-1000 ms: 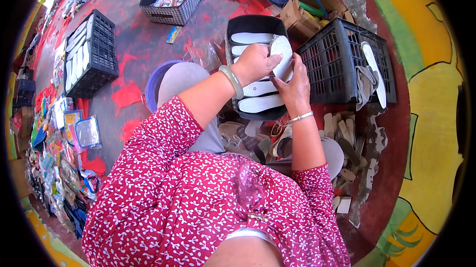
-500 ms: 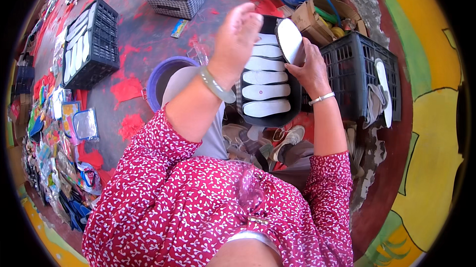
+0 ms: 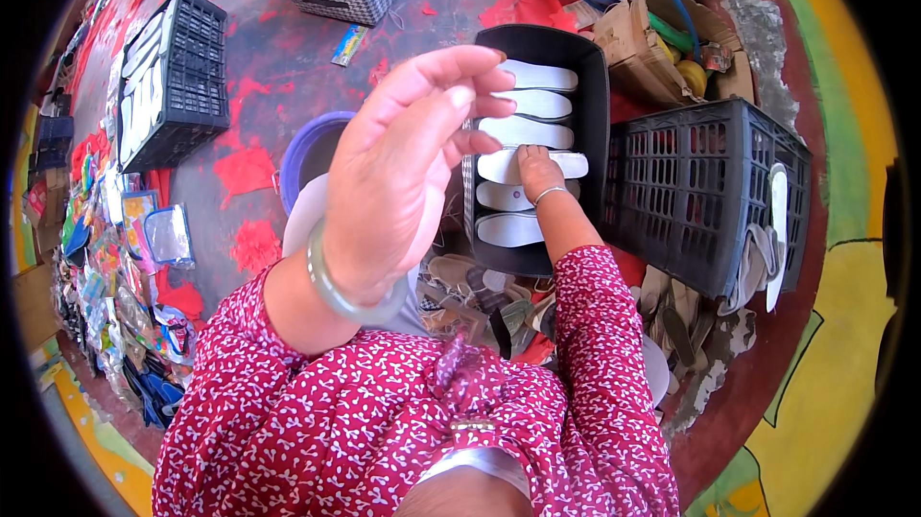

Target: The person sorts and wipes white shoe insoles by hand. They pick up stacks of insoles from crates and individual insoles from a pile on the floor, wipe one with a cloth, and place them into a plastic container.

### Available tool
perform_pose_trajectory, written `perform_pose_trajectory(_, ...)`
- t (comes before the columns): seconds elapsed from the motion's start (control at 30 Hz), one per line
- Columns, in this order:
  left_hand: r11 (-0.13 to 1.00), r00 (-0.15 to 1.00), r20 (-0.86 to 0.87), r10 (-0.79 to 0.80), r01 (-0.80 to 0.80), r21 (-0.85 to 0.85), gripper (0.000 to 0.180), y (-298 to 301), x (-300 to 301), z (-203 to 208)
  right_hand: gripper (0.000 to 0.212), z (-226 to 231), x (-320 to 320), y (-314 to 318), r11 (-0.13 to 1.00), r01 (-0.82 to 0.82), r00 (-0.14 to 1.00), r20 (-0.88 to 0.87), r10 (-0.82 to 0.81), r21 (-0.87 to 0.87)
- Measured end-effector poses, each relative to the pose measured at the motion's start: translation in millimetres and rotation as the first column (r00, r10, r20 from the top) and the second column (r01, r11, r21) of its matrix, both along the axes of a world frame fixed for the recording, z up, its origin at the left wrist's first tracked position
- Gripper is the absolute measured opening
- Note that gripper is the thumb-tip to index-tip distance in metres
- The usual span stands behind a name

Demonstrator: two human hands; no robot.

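Observation:
My left hand (image 3: 403, 148) is raised in mid-air left of a dark fabric box (image 3: 595, 95). Its fingers are loosely curved and apart, with nothing between them. A greenish bangle circles that wrist. Inside the box, white shoe insoles (image 3: 535, 105) lie crosswise in a column. My right hand (image 3: 543, 174) reaches in from below, its fingers on a white insole (image 3: 573, 166) near the lower part of the column. That insole sits over its neighbours and sticks out slightly to the right. The palm side of my right hand is hidden.
Right of the box stands a black plastic crate (image 3: 691, 196), a grey cloth and a white insole hanging on it. Beyond are a cardboard box (image 3: 638, 47) and a patterned bin (image 3: 355, 1). A purple bucket (image 3: 305, 157) and another crate of insoles (image 3: 197, 61) lie leftward.
My right hand has lowered the insole from above the box onto the column inside it. My left hand has moved left and closer to the camera. The view has shifted somewhat.

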State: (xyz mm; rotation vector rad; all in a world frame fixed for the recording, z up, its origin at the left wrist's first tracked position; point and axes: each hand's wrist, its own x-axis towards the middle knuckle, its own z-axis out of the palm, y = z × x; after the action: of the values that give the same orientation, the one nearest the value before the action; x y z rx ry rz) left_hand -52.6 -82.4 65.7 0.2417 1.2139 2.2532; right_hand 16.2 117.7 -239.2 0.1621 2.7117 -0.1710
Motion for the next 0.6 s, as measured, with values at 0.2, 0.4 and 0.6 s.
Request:
perform_pose_trajectory(0.2,0.997,0.997,0.050,-0.056,0.058,-0.051,0.033,2.4,-7.4,-5.7,0.033,-37.0,-8.9,5.4,0.993,0.116,0.989,0.094,-0.116,0.002)
perform_pose_trajectory(0.4,0.992,0.993,0.073,-0.091,0.097,-0.081,0.034,5.9,-8.4,-7.0,0.086,-63.7,-22.5,11.0,0.988,0.148,0.978,0.144,-0.152,0.039)
perform_pose_trajectory(0.6,0.991,0.993,0.064,-0.103,0.108,-0.076,0.034,6.8,-8.9,-8.9,0.091,-73.3,-23.6,8.7,0.979,0.200,0.963,0.175,-0.203,0.032)
